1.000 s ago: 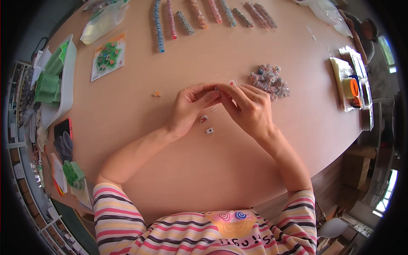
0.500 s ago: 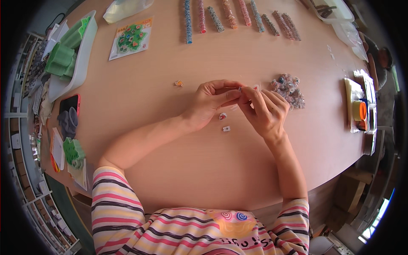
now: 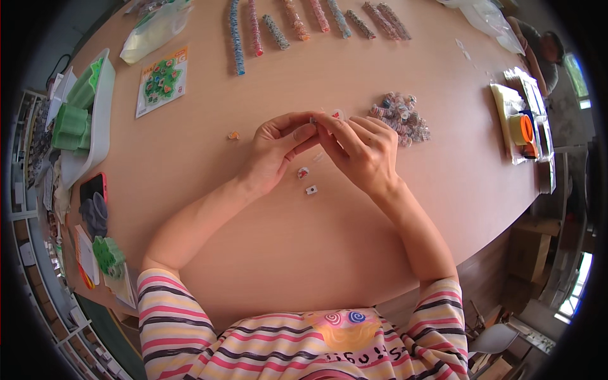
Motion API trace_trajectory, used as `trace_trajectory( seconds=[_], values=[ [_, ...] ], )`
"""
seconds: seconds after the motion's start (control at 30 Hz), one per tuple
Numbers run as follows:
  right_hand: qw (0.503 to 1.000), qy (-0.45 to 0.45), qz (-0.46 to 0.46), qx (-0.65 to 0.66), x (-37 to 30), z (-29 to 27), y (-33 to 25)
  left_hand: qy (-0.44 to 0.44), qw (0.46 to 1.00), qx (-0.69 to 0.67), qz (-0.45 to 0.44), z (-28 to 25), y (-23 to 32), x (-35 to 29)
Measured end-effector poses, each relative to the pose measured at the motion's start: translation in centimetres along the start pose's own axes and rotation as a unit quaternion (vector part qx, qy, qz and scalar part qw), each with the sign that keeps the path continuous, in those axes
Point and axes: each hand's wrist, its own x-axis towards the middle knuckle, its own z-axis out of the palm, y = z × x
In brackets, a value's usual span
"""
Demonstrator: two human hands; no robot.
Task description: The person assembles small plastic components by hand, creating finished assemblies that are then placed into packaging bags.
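Observation:
My left hand (image 3: 273,149) and my right hand (image 3: 364,152) meet over the middle of the table, fingertips pinched together. A tiny piece (image 3: 313,120) shows between the fingertips, too small and covered to name. Just below the hands lie a small red-and-white piece (image 3: 303,172) and a small white piece with a dark dot (image 3: 311,189). Left of my left hand is a small orange piece (image 3: 234,135). Another red-and-white piece (image 3: 337,114) peeks out behind my right fingers. Beyond my right hand sits a heap of small patterned rolls (image 3: 396,114).
Several long tubes of colourful small pieces (image 3: 237,44) lie in a row at the far side. A card with a green tree picture (image 3: 163,81) is far left, near a white bin (image 3: 101,120) of green shapes. Packages with an orange tape roll (image 3: 522,129) stand at right.
The head view has shifted, so the table's things appear farther left. Both hands stay pinched together, with only slight finger movement.

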Motion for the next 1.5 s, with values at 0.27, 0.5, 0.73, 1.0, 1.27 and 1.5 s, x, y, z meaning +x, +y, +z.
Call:
trace_trajectory(
  seconds=[0.27,0.5,0.73,1.0,1.27,1.5],
  values=[
    [0.996,0.018,-0.072,-0.040,-0.4,0.4,0.2,-0.001,1.000,-0.004,-0.028,0.2,0.3,-0.3],
    [0.996,-0.036,-0.078,0.027,-0.7,-0.6,0.1,0.039,0.999,-0.030,0.013,0.8,1.5,0.6],
    [0.980,-0.155,-0.010,0.127,-1.6,-1.8,0.9,0.000,0.787,0.565,0.248,1.5,5.0,9.8],
    [0.959,-0.134,0.102,0.228,-4.0,-1.2,1.3,0.044,0.689,0.659,0.299,1.3,2.0,20.2],
    [0.936,-0.146,0.145,0.286,-3.6,-1.1,1.7,0.051,0.735,0.585,0.339,-0.7,5.9,17.8],
    [0.914,-0.158,0.225,0.299,-2.3,-2.1,0.3,0.052,0.675,0.732,0.080,-4.6,11.7,0.2]
  ],
)
